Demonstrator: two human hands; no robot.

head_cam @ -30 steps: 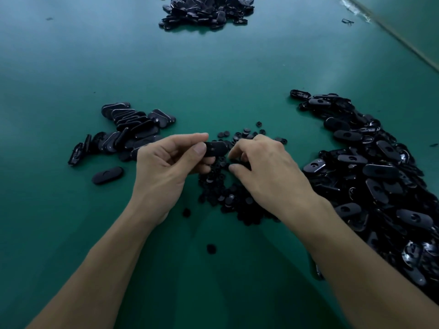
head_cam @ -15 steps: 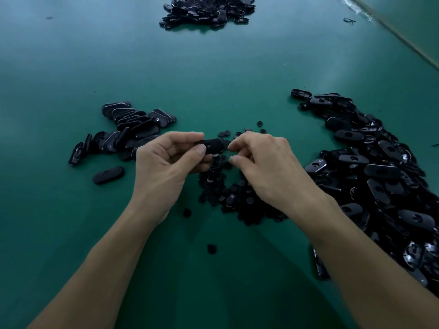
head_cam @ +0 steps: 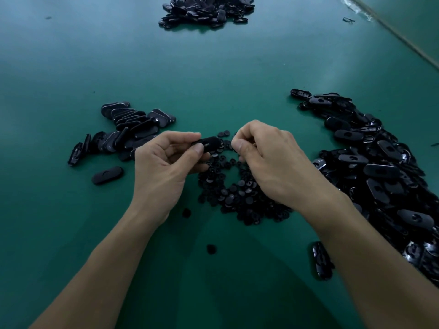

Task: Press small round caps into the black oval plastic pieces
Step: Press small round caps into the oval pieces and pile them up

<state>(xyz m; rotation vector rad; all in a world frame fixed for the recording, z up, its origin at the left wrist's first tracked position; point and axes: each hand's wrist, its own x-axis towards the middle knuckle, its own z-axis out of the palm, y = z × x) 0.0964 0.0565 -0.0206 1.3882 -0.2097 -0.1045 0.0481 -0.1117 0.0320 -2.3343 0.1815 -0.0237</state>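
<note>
My left hand pinches one oval between thumb and fingertips, lifted just above the far edge of the cap pile on the worktop. My right hand is just beside it, fingers curled in tight, thumb tip against the forefinger. I judge a cap is nipped there, but it is hidden and I cannot tell for sure. The hands are near but not touching, with a small gap between the oval's free end and my right fingertips.

What worries me is the seating. The cap is small and dark against dark parts in dim light, so I could bring it in tilted or wrong side up, and it would jam or pop back out. I hold only one end of the oval. A hard press on the free end could twist it out of my fingers and drop it into the caps below.

A half-seated piece could also end up in the left stack, which I take to be the done ones. The heap on my right looks unfilled. My right forearm passes close over its near edge, so a careless sweep could scatter parts.
</note>
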